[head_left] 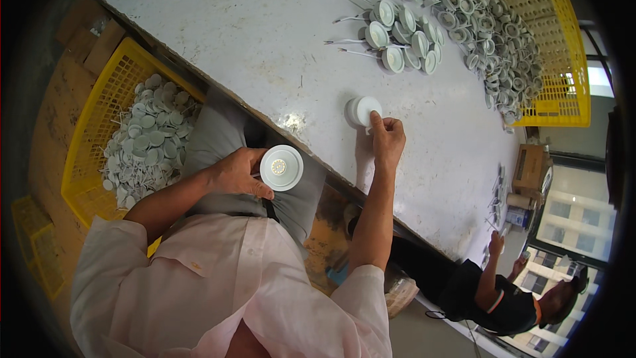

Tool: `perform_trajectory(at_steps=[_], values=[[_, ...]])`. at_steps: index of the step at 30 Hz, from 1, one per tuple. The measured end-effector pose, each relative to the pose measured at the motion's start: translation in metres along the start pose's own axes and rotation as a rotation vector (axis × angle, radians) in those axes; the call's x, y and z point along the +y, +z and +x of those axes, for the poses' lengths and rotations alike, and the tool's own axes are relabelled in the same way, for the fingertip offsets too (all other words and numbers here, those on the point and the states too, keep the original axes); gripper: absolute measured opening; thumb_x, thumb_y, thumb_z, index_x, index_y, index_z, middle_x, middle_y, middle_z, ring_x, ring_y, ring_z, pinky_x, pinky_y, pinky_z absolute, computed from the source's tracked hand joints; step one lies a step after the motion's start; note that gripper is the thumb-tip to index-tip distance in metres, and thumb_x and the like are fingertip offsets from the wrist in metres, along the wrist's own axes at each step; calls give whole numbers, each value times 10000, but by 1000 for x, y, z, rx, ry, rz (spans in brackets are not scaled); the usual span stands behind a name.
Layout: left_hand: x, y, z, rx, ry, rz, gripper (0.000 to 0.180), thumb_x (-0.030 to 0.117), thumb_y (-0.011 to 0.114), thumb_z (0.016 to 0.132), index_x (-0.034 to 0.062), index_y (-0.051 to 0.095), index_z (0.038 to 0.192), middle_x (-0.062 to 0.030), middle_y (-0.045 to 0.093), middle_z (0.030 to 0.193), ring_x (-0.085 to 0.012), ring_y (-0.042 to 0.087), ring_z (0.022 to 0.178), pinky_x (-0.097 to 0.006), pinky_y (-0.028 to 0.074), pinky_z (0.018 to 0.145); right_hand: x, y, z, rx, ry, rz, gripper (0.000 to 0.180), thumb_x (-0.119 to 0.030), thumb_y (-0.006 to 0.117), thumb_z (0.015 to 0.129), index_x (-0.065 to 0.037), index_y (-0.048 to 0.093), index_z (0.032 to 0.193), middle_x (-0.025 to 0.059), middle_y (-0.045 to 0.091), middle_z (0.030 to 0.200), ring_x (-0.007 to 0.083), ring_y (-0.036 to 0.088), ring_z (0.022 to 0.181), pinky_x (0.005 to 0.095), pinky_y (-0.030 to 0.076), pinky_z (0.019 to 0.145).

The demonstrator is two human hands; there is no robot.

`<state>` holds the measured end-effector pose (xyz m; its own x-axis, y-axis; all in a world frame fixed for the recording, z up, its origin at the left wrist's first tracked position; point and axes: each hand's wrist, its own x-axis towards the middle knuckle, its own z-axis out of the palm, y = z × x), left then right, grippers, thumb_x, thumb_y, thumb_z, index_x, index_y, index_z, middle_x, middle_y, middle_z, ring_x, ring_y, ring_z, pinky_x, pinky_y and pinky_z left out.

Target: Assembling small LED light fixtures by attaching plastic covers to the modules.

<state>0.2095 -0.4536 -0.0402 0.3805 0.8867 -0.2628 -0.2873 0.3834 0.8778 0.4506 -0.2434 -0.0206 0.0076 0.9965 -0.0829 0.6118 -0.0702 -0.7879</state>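
Grasping uncovered lamp [281, 168] beside table [265, 59]: left hand [240, 171] | pinching white disc [368, 111] over table: right hand [388, 136] | lamp apparently unfinished; piled lamps [394, 36] on table seemingly remain

My shirt [218, 292]: pale pink, open at neck, front placket [250, 248], loose short sleeves [109, 258], small orange mark [197, 266] by chest pocket. My trousers [215, 132]: plain grey. My left hand [240, 172], right hand [389, 138]: bare.
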Motion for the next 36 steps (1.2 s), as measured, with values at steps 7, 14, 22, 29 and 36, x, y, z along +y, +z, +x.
perform_trajectory(at_steps=[7, 14, 22, 29, 36], values=[[-6, -1, 2, 35, 64, -18, 676, 192, 834, 715, -42, 477, 1239, -64, 598, 1124, -117, 545, 1020, -287, 455, 895, 16, -5, 11, -113, 63, 290, 311, -318, 709, 837, -56, 558, 762, 3, 537, 641, 58, 458, 556, 208, 360, 477], [-3, 1, 1, 49, 99, -70, 609, 171, 810, 742, -50, 486, 1208, -68, 622, 1027, -117, 592, 880, -273, 506, 786, 22, -8, 7, -136, 220, 734, 151, -173, 626, 901, -55, 554, 841, 5, 544, 664, 74, 490, 561, 199, 401, 511], [6, 1, 5, 79, 18, -69, 474, 80, 762, 770, -54, 496, 1139, -77, 595, 982, -129, 589, 826, -262, 554, 600, 21, -21, -19, -22, 178, 963, 72, -62, 625, 880, -51, 558, 906, 33, 592, 732, 97, 543, 605, 206, 452, 557], [19, 8, 21, 57, 46, -44, 508, 91, 758, 770, -68, 486, 1169, -94, 602, 1001, -149, 605, 866, -274, 568, 632, 10, -21, -53, -43, 194, 977, 84, -76, 613, 898, -87, 551, 841, 17, 591, 722, 88, 535, 587, 208, 447, 541], [30, 12, 38, 85, 70, -11, 584, 133, 764, 772, -65, 451, 1224, -98, 609, 917, -132, 605, 764, -287, 541, 690, 9, -2, -84, -222, 227, 880, 217, -198, 587, 935, -95, 511, 760, 38, 595, 684, 100, 524, 556, 224, 410, 513]])
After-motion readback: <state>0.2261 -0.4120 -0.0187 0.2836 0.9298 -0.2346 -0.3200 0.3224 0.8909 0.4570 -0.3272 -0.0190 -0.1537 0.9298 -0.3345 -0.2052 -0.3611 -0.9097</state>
